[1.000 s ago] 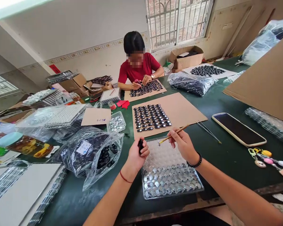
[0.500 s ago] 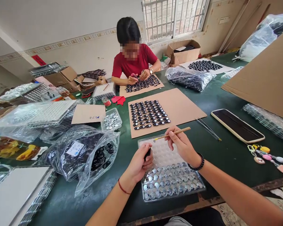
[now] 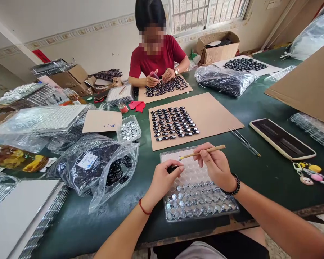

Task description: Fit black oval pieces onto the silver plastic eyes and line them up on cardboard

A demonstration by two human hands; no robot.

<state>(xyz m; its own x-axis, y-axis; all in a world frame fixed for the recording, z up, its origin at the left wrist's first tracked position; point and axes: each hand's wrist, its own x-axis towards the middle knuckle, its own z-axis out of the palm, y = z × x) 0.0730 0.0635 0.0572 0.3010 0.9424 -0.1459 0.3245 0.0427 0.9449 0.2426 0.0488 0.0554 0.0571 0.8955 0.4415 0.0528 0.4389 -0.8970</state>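
Observation:
A small black piece [image 3: 172,168], mostly hidden by the fingers, is pinched in my left hand [image 3: 162,181]. My right hand [image 3: 214,167] grips a thin wooden stick [image 3: 216,148] between thumb and fingers. The stick's yellowish tip points left, just above my left fingertips, with a tiny shiny bit at its end. Both hands are over a clear plastic tray [image 3: 202,217] of round pockets. Shiny round pieces [image 3: 196,202] fill its near rows. Beyond it, black oval pieces with pale shiny spots [image 3: 172,124] lie in rows on a cardboard sheet [image 3: 216,115].
On the left are an open plastic bag [image 3: 97,180] of black pieces and a tub [image 3: 129,128] of silver discs. Tweezers [image 3: 244,142] and a cream-edged phone-like case [image 3: 282,138] lie right. Opposite, a co-worker in a red shirt [image 3: 159,59] works over black pieces.
My left hand has turned, bringing the black piece up beneath the stick's tip, its fingers now pointing right. My right hand still holds the stick. The whole view has shifted slightly.

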